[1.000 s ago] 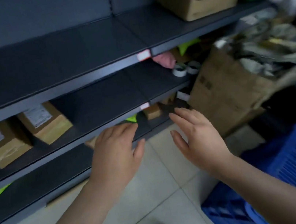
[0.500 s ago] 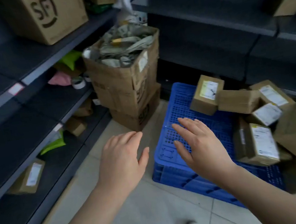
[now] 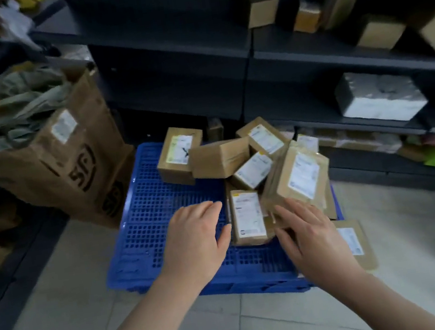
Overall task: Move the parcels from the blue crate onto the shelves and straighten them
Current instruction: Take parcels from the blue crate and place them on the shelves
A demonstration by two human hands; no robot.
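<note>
Dark shelves (image 3: 308,65) fill the back and right of the view, with a few boxes already on them. At the left stands a big cardboard box (image 3: 76,169) stuffed with crumpled wrapping. The blue crate (image 3: 156,219) sits on the tiled floor (image 3: 61,301) between them. The parcels (image 3: 218,159) are heaped loosely on its far and right side, leaning on each other at odd angles. A wide tilted parcel (image 3: 300,178) is propped on the ones below it, and a narrow parcel (image 3: 248,216) lies label-up nearest the person. Another flat parcel (image 3: 355,243) hangs over the crate's right edge. The left hand (image 3: 194,241) hovers over bare crate just beside the narrow parcel, fingers relaxed and holding nothing. The right hand (image 3: 311,235) is also spread and empty, its fingertips (image 3: 279,209) at the tilted parcel's lower edge; whether they touch it cannot be told. The main risk looks like the heap itself: pulling the narrow parcel out could take support from the tilted one and slide it off. A brush from the right forearm could likewise knock the overhanging parcel to the floor.
</note>
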